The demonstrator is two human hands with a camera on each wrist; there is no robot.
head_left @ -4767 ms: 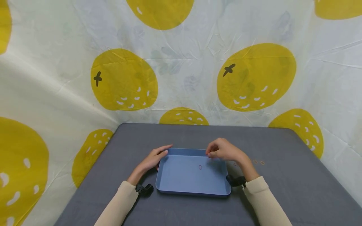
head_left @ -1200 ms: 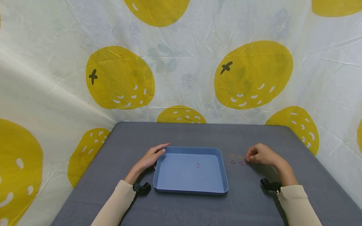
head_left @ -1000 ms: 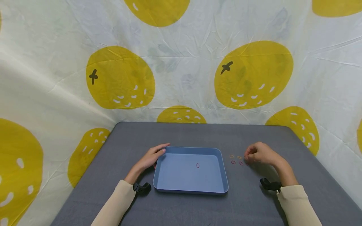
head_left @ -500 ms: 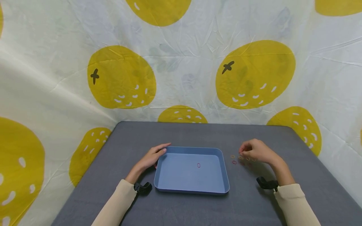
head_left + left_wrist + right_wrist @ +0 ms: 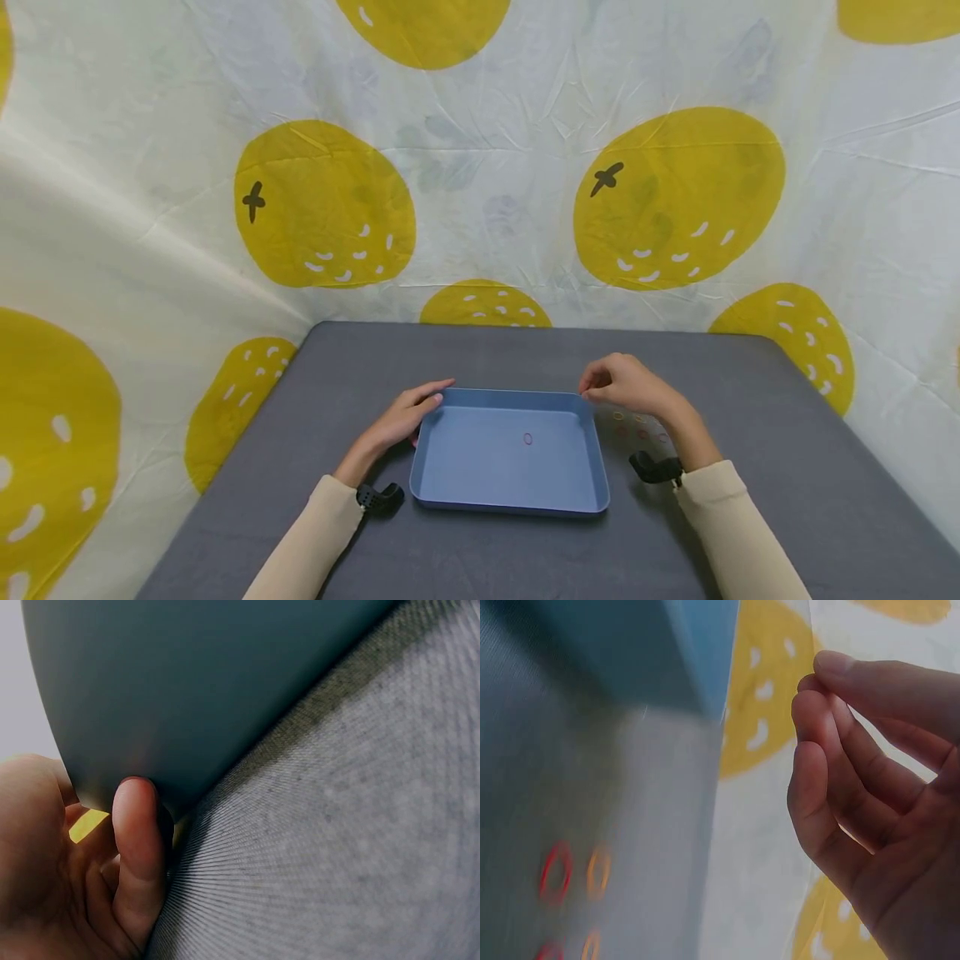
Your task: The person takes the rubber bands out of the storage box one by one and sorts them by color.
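Observation:
A shallow blue tray (image 5: 510,462) lies on the dark table, with one small red rubber band (image 5: 528,438) in it. My left hand (image 5: 397,419) holds the tray's far left corner; in the left wrist view a finger (image 5: 137,840) presses the outer wall. My right hand (image 5: 626,385) is at the far right corner of the tray, thumb and fingertips pinched together. It seems to hold a rubber band, too small and hidden to make out. Right of the tray lie several rubber bands, including a red band (image 5: 556,871) and an orange band (image 5: 598,871).
The grey cloth-covered table (image 5: 360,358) reaches back to a hanging white curtain (image 5: 495,192) printed with big yellow fruit. Black camera straps sit on both wrists, such as the left strap (image 5: 380,499).
My right hand has moved left from over the rubber bands to the tray's far right corner, its fingertips still pinched. The left hand stays on the tray.

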